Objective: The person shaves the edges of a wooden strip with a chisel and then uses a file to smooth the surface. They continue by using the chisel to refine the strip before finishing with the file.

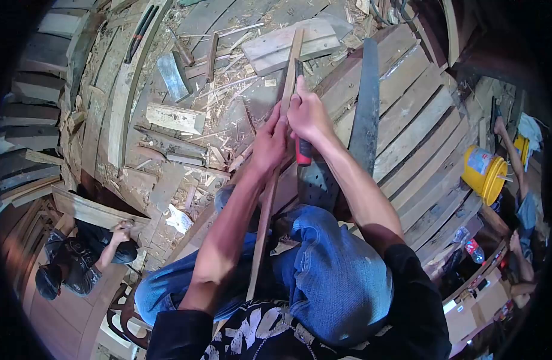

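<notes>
A long thin wooden strip (265,210) runs from my lap up across the planks. My left hand (268,144) grips it at mid-length. My right hand (309,114) is closed around a tool with a red handle (303,153), whose dark blade (298,67) lies against the strip's upper part. Both hands sit close together, fingers touching the strip. My knees in blue jeans (336,270) are just below them.
A long dark saw blade (366,108) lies on the planks right of my hands. Offcuts and shavings (186,120) litter the left. A yellow bucket (486,174) stands at right. One person crouches at lower left (78,258); another person's arm (516,162) shows far right.
</notes>
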